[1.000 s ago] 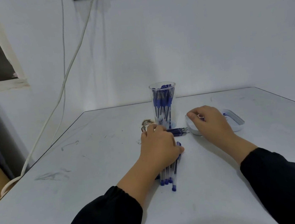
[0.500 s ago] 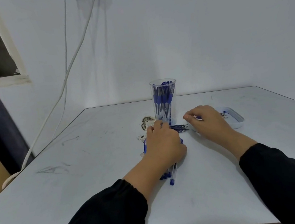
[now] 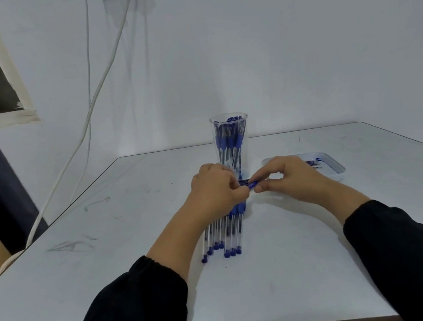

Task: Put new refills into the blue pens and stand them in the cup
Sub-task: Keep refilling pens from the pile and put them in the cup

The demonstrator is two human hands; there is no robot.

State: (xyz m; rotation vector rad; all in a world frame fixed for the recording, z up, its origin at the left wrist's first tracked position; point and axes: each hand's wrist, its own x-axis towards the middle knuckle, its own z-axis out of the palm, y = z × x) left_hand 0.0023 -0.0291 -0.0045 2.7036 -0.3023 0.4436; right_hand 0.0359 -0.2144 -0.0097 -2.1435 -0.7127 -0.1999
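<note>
White wall backs a pale table [image 3: 308, 241] in the head view, with two cables [image 3: 95, 94] hanging at ten o'clock and a dark opening cut off by the left edge. At twelve o'clock from the hands stands a clear cup [image 3: 232, 144] packed with blue pens, their tips blurred through the plastic. The left hand [image 3: 215, 191] and right hand [image 3: 287, 180] meet at the middle, both with fingers curled, pinching a small blue pen piece [image 3: 252, 185]; most of it is hidden by the fingers, so what part it is cannot be told. A row of loose pens [image 3: 225, 234] lies on the table toward six o'clock, their upper ends covered by the left hand. At three o'clock a shallow white tray [image 3: 338, 168] holds thin refills [image 3: 313, 163], too small to count.
</note>
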